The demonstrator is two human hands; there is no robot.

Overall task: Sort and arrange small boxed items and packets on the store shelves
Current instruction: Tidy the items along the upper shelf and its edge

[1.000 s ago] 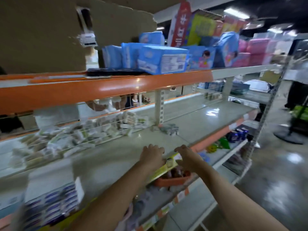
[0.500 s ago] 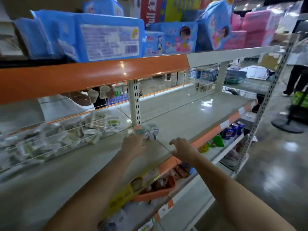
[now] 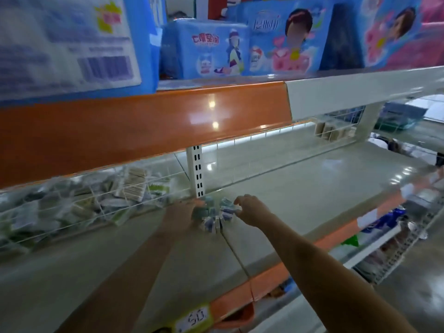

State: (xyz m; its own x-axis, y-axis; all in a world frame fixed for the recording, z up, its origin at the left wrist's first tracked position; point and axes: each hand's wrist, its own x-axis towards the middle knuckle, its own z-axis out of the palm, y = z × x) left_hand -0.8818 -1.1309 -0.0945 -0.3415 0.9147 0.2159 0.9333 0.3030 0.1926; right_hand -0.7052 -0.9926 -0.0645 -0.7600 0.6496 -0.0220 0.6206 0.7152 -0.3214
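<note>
Head view shows both hands moved from the shelf's front edge to the small boxes [image 3: 216, 216] by the upright: left hand [image 3: 185, 213] fingers' state unclear, right hand [image 3: 252, 210] fingers loosely spread, so gathering seems about to begin.

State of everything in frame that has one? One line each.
Left hand: on the small packets, grip unclear from blur.
Right hand: fingers curled, at the packets' right edge.
Small packets: loose cluster on the shelf by the upright.
Wire bin: full of packets.
Shelf: mostly bare.
</note>
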